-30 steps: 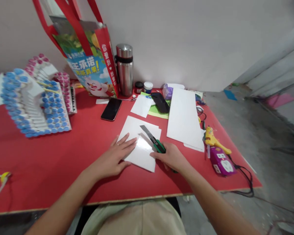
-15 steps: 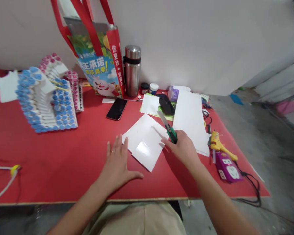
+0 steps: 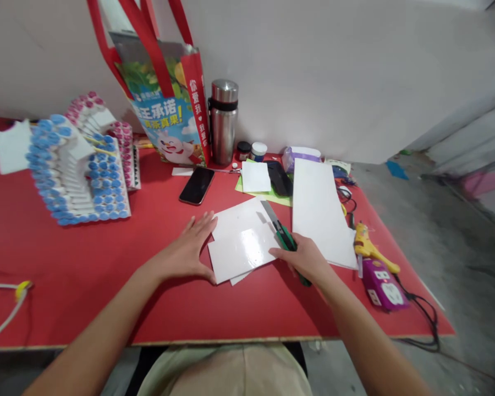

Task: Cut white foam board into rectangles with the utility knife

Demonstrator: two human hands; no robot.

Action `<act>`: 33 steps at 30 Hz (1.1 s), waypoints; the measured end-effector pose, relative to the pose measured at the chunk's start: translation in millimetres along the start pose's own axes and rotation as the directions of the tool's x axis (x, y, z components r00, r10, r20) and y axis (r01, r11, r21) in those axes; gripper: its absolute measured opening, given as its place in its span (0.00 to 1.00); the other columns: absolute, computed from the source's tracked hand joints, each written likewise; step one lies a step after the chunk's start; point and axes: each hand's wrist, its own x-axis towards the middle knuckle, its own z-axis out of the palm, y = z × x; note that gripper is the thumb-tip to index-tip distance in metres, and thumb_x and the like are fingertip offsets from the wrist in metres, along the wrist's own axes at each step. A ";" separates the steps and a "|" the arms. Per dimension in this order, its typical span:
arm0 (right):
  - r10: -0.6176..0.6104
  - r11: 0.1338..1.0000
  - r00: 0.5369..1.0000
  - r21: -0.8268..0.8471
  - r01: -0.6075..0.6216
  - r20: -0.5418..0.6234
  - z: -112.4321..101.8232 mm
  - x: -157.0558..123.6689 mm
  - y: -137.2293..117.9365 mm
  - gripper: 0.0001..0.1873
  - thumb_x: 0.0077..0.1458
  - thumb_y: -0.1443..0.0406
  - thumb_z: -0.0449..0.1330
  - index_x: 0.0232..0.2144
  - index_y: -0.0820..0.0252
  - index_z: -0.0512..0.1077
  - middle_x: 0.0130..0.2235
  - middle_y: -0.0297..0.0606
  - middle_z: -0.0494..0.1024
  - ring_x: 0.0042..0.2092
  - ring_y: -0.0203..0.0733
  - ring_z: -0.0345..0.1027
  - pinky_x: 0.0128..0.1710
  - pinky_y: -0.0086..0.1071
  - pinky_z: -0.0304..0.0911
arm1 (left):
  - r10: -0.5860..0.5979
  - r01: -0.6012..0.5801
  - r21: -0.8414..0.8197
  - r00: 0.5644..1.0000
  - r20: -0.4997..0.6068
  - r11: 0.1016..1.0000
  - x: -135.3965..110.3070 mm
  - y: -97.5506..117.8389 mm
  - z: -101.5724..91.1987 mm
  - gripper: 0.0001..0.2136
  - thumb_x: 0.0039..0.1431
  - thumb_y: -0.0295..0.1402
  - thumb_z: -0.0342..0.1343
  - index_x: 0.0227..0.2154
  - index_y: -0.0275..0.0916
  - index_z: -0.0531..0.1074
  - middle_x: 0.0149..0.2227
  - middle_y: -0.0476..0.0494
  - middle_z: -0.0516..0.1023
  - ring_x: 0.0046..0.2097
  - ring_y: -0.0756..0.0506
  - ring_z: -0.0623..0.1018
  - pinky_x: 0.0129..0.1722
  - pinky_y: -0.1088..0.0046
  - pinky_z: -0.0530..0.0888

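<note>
Two overlapping white boards (image 3: 239,247), the upper one glossy, lie on the red table (image 3: 157,308) in front of me. My left hand (image 3: 192,247) is at their left edge, fingers spread and thumb apart, holding nothing. A green utility knife (image 3: 286,239) is gripped in my right hand (image 3: 307,256), its long blade out and pointing away from me to the upper left. The blade is over the boards' right side, and my right thumb is at the upper board's right edge. Whether the blade touches the board I cannot tell.
To the right lie a long white sheet (image 3: 319,214), a yellow glue gun (image 3: 371,247) and a purple power socket (image 3: 383,286). Behind are a phone (image 3: 197,186), a steel flask (image 3: 224,124) and a bag (image 3: 169,110). Blue-and-white craft pieces (image 3: 82,176) stand left.
The boards have turned, and their edges now lie closer to level. My left hand has moved up and left along their edge. My right hand, still with the knife, has shifted slightly toward me.
</note>
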 end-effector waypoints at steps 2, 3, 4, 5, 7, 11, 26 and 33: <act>-0.007 0.983 0.997 0.184 -0.008 0.078 0.0 -7.0 0.0 0.21 0.50 0.51 0.66 0.31 0.54 0.60 0.15 0.25 0.64 0.17 0.37 0.58 0.18 0.30 0.54 | 0.006 -0.003 -0.054 0.999 0.051 0.999 4.8 -6.1 -12.3 0.67 0.35 0.61 0.69 0.73 0.40 0.36 0.74 0.32 0.37 0.74 0.32 0.41 0.71 0.48 0.47; -0.016 0.964 0.994 0.265 -0.012 0.104 -3.0 -9.7 0.1 0.21 0.49 0.51 0.67 0.31 0.54 0.60 0.15 0.24 0.65 0.16 0.36 0.57 0.17 0.29 0.52 | -0.008 0.014 -0.077 0.998 0.069 0.997 6.7 -8.3 -17.7 0.67 0.34 0.60 0.69 0.73 0.41 0.37 0.74 0.34 0.37 0.73 0.31 0.40 0.70 0.48 0.50; -0.023 0.946 0.993 0.325 -0.015 0.114 -8.8 -11.4 0.2 0.22 0.48 0.51 0.68 0.31 0.54 0.60 0.15 0.24 0.65 0.16 0.34 0.56 0.17 0.28 0.51 | -0.032 0.039 -0.097 0.997 0.076 0.994 7.9 -10.1 -22.5 0.66 0.35 0.59 0.70 0.73 0.42 0.38 0.74 0.35 0.38 0.73 0.31 0.41 0.70 0.48 0.53; -0.027 0.931 0.994 0.365 -0.013 0.105 -17.3 -11.8 0.2 0.23 0.47 0.52 0.69 0.31 0.54 0.60 0.15 0.24 0.65 0.16 0.33 0.56 0.17 0.28 0.50 | -0.060 0.067 -0.114 0.996 0.066 0.991 7.9 -11.8 -26.6 0.64 0.37 0.58 0.70 0.73 0.43 0.40 0.74 0.37 0.39 0.73 0.31 0.41 0.69 0.49 0.55; -0.039 0.914 0.999 0.405 0.024 0.029 -41.1 -8.1 -0.7 0.24 0.45 0.53 0.71 0.30 0.54 0.60 0.14 0.23 0.64 0.15 0.32 0.55 0.16 0.27 0.49 | -0.109 0.106 -0.156 0.994 -0.009 0.982 4.2 -14.8 -32.6 0.55 0.45 0.56 0.67 0.72 0.45 0.45 0.74 0.40 0.44 0.73 0.32 0.47 0.68 0.51 0.57; -0.147 0.890 0.983 0.419 0.180 -0.111 -91.0 14.3 -12.1 0.23 0.41 0.56 0.74 0.33 0.53 0.65 0.15 0.22 0.61 0.14 0.31 0.52 0.14 0.26 0.49 | -0.224 0.140 -0.278 0.927 -0.301 0.950 -15.2 -16.0 -36.2 0.32 0.61 0.52 0.56 0.65 0.44 0.65 0.66 0.41 0.67 0.66 0.36 0.68 0.65 0.53 0.65; -0.565 0.791 0.805 -0.159 0.591 0.179 41.6 72.0 -78.9 0.12 0.53 0.59 0.65 0.30 0.57 0.67 0.29 0.34 0.75 0.32 0.39 0.69 0.33 0.31 0.60 | 0.074 -0.054 0.190 0.992 -0.100 0.980 -26.0 47.9 21.8 0.45 0.58 0.63 0.50 0.71 0.40 0.51 0.73 0.34 0.46 0.73 0.30 0.44 0.69 0.41 0.48; -0.448 0.830 0.891 -0.334 0.447 0.079 18.5 50.3 -39.1 0.16 0.51 0.56 0.66 0.37 0.57 0.67 0.37 0.38 0.75 0.37 0.43 0.68 0.35 0.32 0.57 | -0.113 0.148 0.247 0.982 -0.151 0.958 -35.4 40.1 25.2 0.53 0.52 0.68 0.49 0.70 0.32 0.51 0.72 0.25 0.50 0.72 0.26 0.49 0.68 0.39 0.47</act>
